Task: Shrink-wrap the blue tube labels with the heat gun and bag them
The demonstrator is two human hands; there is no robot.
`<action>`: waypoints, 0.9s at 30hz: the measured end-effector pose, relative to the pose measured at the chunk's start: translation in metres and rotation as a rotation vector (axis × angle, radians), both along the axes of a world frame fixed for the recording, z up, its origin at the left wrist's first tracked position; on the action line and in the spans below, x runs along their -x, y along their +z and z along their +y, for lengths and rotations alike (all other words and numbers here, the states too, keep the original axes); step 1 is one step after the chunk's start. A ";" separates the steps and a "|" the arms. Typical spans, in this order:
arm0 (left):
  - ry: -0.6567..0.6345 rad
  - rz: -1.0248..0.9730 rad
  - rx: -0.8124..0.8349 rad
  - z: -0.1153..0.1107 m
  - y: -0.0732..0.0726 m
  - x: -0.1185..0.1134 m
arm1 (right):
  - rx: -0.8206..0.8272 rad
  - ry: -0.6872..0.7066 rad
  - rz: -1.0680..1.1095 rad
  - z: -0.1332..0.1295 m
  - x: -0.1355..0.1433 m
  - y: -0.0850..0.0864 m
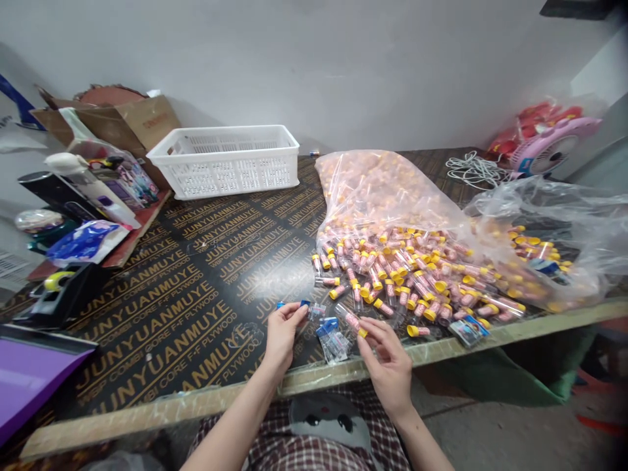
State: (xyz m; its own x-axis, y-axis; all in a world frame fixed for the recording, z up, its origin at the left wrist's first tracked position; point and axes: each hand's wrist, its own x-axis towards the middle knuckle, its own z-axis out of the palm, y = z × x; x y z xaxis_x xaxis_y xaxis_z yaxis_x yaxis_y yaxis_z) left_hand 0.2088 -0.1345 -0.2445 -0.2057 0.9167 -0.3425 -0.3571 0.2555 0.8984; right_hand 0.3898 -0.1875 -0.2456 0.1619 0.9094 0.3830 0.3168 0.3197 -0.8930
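My left hand [284, 330] is pinched on a small clear packet with a blue top [316, 310], near the table's front edge. In my right hand [385, 356] is a clear tube with a yellow cap and pink contents [351, 320], held at its capped end and tilted. Between the hands, several small blue-topped packets [333, 341] lie on the table. A large pile of similar capped tubes [392, 268] spreads out behind and to the right of my right hand, spilling from a clear plastic bag [377, 183].
A white basket [226, 170] stands at the back. At the left are a tape dispenser [59, 291], a purple box [39, 373] and bottles. Another plastic bag [579, 222], a white cable [473, 169] and a pink fan [554, 147] are at the right.
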 end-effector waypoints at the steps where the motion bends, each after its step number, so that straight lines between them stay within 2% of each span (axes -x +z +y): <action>1: 0.021 -0.037 0.020 0.001 0.001 0.001 | -0.011 0.000 -0.008 -0.001 0.002 0.001; 5: 0.055 -0.119 0.073 0.000 0.004 0.002 | -0.038 0.017 -0.033 -0.004 0.010 0.003; 17: 0.123 -0.085 0.045 -0.003 0.000 0.003 | -0.109 0.045 -0.169 -0.009 0.017 0.000; 23: 0.066 -0.189 0.050 -0.005 0.004 0.000 | -0.122 0.043 -0.183 -0.008 0.018 -0.002; 27: 0.083 -0.196 0.060 -0.005 0.003 0.000 | -0.159 0.043 -0.202 -0.008 0.017 -0.002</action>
